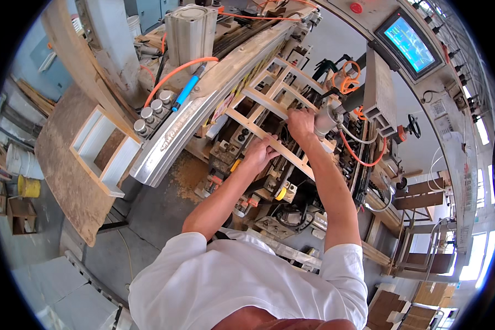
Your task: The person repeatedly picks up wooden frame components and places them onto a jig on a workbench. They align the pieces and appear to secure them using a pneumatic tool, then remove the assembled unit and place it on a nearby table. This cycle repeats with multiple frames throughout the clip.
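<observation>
A pale wooden frame (pixel 262 103) with several crossbars lies slanted across the bed of a machine. My left hand (pixel 260 153) is closed on its near rail, the thumb on top and the fingers partly hidden beneath. Farther right, my right hand (pixel 301 124) is closed at an inner bar of the same frame, its fingertips hidden by the hand itself. Right beside that hand stands a round metal cylinder (pixel 325 120) of the machine. Below the frame, clamps and metal blocks (pixel 225 154) of the machine show.
A metal beam (pixel 173 132) with a blue air gun (pixel 187 92) on it runs along the left. Beyond it, a small wooden box frame (pixel 105 148) rests on a brown board (pixel 66 165). Orange hoses (pixel 363 159) loop at right, below a lit control screen (pixel 408 44). Sawdust (pixel 190 176) covers some floor.
</observation>
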`<action>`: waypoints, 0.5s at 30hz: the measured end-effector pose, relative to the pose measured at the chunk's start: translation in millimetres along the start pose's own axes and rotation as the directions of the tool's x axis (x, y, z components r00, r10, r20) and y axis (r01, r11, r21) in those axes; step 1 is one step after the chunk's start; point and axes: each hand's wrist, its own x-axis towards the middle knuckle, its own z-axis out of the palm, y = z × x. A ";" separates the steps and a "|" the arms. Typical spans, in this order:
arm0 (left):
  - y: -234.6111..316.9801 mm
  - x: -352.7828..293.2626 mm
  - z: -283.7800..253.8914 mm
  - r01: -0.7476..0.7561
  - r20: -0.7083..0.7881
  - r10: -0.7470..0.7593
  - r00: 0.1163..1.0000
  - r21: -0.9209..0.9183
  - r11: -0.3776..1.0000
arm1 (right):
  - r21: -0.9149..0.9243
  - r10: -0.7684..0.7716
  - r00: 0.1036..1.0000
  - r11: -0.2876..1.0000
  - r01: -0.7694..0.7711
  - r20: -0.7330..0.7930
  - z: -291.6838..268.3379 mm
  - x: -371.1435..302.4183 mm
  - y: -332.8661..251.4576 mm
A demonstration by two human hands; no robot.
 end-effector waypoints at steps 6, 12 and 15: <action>-13.6 -5.7 9.4 -0.045 -0.048 0.039 0.998 -0.122 0.991 | -0.033 -0.030 0.999 0.999 0.029 -0.040 0.3 -0.1 -0.7; -14.1 -35.8 -4.2 -0.046 -0.047 0.041 0.998 -0.111 0.993 | 0.031 -0.012 0.998 0.999 0.014 -0.066 3.4 -1.5 -4.2; -6.6 -81.5 -7.6 -0.029 -0.035 0.027 0.999 -0.067 0.997 | 0.037 0.001 0.999 0.999 0.001 -0.049 6.0 2.0 -3.3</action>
